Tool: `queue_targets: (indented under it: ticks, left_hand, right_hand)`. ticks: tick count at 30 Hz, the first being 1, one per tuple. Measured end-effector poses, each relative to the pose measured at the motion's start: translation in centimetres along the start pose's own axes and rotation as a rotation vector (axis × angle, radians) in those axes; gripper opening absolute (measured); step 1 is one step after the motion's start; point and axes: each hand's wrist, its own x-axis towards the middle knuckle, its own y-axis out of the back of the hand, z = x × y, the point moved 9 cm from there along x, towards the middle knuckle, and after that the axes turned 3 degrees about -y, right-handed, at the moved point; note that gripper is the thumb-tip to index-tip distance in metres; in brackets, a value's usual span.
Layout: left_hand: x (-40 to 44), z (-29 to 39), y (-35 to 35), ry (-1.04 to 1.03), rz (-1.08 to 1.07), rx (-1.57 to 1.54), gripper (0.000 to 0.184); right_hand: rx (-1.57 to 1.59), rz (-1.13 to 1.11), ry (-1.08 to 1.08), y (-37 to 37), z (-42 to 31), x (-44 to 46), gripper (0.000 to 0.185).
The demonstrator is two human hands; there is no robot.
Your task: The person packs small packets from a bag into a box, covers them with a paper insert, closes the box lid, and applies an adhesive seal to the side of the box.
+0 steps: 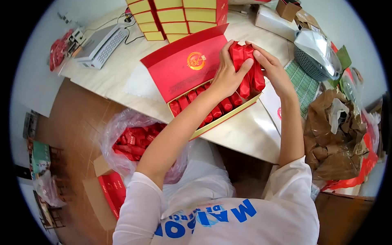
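Left hand [228,75] and right hand [277,72] are pinching red packets [246,75] together; box [222,119] just below them looks mostly filled, plenty more red stuff in the bag [108,132] down-left.

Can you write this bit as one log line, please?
left hand: gripping red packets | right hand: gripping same packets | box: lid open, more packets inside | held packets: at box's right end, in picture

Left of the box [228,114], my left hand [228,75] could pass over the table [112,67]; the raised lid [173,67] bars the far side, the stack [171,16] behind it; far right, the basket [311,63] blocks me.
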Motion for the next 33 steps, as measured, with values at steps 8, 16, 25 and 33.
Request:
queue_targets:
  ticks: [8,16,25,33]
  left_hand:
    - [-1.9,-3.6,-0.4,-0.009,0.032,0.557,0.058]
    - [-1.7,-3.2,0.7,-0.038,0.042,0.453,0.041]
    - [-1.8,-3.8,0.6,-0.068,-0.017,0.531,0.041]
    - [-2.4,-3.4,-1.8,-0.259,-0.027,0.963,0.017]
  right_hand:
    - [-0.123,-0.047,-0.215,0.2,5.9,1.2,0.043]
    - [-0.315,-0.128,-0.179,-0.3,6.5,1.7,0.041]
    - [-0.662,-0.038,0.077,-2.5,4.7,1.5,0.036]
    - [-1.293,0.244,0.069,-5.5,6.5,-0.2,0.017]
